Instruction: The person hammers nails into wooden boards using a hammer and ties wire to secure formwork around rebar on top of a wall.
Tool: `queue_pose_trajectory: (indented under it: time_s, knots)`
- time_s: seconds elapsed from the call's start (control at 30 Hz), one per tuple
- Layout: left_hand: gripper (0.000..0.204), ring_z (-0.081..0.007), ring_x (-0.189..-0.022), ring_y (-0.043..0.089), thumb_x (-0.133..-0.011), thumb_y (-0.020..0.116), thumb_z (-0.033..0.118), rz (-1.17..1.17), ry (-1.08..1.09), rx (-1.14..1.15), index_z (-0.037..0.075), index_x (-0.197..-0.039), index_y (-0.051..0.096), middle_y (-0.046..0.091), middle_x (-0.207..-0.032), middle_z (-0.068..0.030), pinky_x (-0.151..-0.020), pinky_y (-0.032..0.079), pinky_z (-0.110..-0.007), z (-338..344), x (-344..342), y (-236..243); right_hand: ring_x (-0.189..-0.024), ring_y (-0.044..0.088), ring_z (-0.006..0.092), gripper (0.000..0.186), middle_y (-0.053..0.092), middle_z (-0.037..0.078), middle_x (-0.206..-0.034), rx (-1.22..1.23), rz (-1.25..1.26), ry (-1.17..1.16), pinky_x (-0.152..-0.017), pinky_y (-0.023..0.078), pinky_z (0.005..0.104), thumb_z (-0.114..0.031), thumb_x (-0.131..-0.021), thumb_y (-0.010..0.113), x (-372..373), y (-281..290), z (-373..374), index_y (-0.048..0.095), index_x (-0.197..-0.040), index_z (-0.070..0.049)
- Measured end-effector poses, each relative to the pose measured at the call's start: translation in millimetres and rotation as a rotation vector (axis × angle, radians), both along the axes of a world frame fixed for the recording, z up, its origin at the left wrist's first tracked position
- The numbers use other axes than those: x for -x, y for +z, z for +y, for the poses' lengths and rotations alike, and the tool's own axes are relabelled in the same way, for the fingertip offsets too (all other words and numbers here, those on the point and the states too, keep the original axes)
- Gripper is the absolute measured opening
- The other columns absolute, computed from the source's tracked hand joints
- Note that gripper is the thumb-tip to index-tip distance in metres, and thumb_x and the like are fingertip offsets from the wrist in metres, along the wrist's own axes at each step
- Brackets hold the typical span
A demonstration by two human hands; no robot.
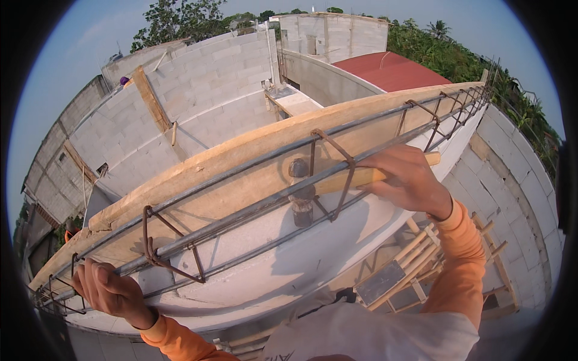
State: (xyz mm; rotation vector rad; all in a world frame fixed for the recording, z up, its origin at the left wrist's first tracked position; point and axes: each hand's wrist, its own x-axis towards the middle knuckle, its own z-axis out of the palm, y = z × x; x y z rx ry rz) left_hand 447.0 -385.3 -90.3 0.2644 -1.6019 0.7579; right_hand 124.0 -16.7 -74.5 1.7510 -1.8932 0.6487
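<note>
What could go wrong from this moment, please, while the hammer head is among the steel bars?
The head of the hammer sits among the bars of the rebar cage, so it might catch on a stirrup during a swing or pull.

Both hands are bare; the left hand is curled at the cage, where rough steel could scratch it.

If the right hand loses its grip, the hammer could drop toward the wooden framework below.

Wood-handled hammer [364, 175] pointing leftward, dark head showing behind one bar of rebar cage [334, 146]; cage slanting, rusty-stirruped.
</note>
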Motion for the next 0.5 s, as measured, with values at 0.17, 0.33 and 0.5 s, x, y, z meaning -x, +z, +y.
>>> queue_pose_trajectory:
  time_s: [0.17, 0.33, 0.5]
  knots:
    - [0.042, -0.0347, -0.058, 0.04, -0.107, 0.035, 0.011, -0.016, -0.016, 0.014, 0.002, -0.068, 0.044, 0.044, -0.064, -0.0144, -0.067, 0.039, -0.044, -4.6, -4.5, -3.2, -0.083, 0.067, 0.0253, 0.039, 0.071, 0.005, -0.088, 0.068, 0.138, -0.032, -0.075, 0.05, 0.0372, -0.028, -0.078, 0.083, -1.7, -7.0, -12.0, 0.073, -0.112, -0.012]
    - [0.043, -0.0377, -0.063, 0.047, -0.11, 0.032, 0.013, -0.026, 0.012, -0.067, 0.002, -0.07, 0.045, 0.045, -0.066, -0.0149, -0.072, 0.042, -0.047, -7.1, -9.9, -10.2, -0.09, 0.068, 0.0232, 0.041, 0.074, 0.004, -0.1, 0.159, 0.199, -0.04, -0.079, 0.05, 0.0361, -0.028, -0.076, 0.085, -12.0, -7.6, -18.2, 0.073, -0.113, -0.013]
    - [0.051, -0.0372, -0.064, 0.047, -0.113, 0.032, 0.019, 0.002, 0.053, -0.068, 0.001, -0.066, 0.042, 0.041, -0.067, -0.0149, -0.07, 0.041, -0.046, -5.1, -3.4, -12.7, -0.093, 0.069, 0.0251, 0.038, 0.075, 0.005, -0.099, 0.234, 0.111, 0.052, -0.081, 0.052, 0.038, -0.024, -0.074, 0.087, -11.2, -16.9, -32.8, 0.075, -0.108, -0.012]
